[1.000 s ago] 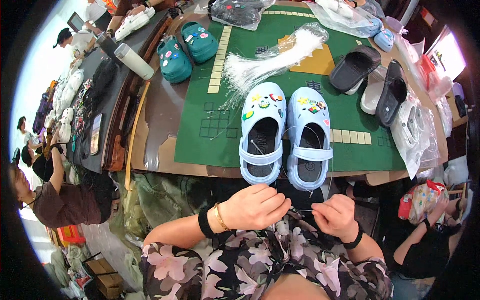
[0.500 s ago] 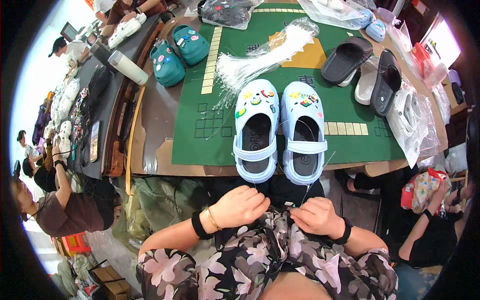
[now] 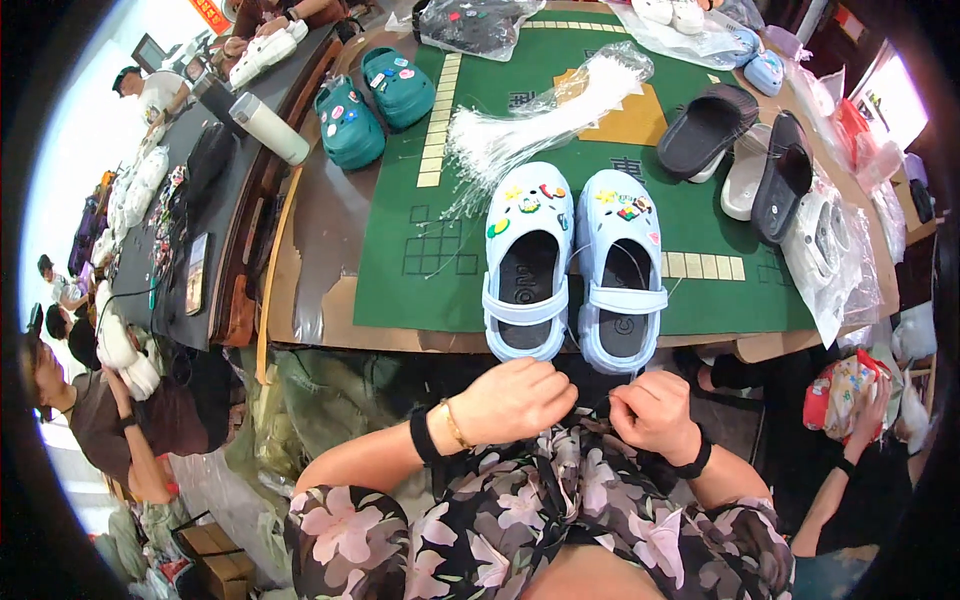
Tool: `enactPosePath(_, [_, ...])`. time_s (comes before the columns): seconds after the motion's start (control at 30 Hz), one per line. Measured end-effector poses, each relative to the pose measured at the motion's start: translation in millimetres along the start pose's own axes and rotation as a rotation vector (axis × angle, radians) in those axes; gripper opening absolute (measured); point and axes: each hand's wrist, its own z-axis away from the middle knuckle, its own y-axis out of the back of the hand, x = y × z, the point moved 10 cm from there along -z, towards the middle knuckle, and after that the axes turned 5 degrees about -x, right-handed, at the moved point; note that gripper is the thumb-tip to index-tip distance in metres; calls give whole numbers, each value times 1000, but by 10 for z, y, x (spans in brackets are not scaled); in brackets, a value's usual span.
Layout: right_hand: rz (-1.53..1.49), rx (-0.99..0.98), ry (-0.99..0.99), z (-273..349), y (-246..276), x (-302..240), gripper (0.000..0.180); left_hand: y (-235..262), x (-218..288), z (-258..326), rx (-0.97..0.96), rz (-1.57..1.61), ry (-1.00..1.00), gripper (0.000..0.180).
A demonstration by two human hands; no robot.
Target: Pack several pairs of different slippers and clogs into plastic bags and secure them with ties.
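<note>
At twelve o'clock from the left hand [image 3: 512, 402] and right hand [image 3: 655, 412], blue clogs [image 3: 525, 215] stand side by side on a mat [image 3: 430, 300], heels past its near edge. Both hands are curled near the heels; whether either grips anything, I cannot tell. From the blue clogs, white ties [image 3: 520, 130] lie at twelve, teal clogs [image 3: 350, 130] at ten, black slides [image 3: 708, 130] at two.

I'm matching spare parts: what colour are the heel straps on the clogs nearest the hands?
The heel straps are light blue, clearest in the head view.
</note>
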Motion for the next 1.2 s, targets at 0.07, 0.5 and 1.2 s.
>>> enactPosePath(0.07, [3,0,-8,62,35,16,12,-33,71,-50,14,-14,-29,23])
enactPosePath(0.5, [39,43,0,-192,62,-25,15,369,-179,51,193,-188,114,29])
enactPosePath(1.2, [64,12,34,-249,46,-223,15,280,-1675,704,841,1006,896,26])
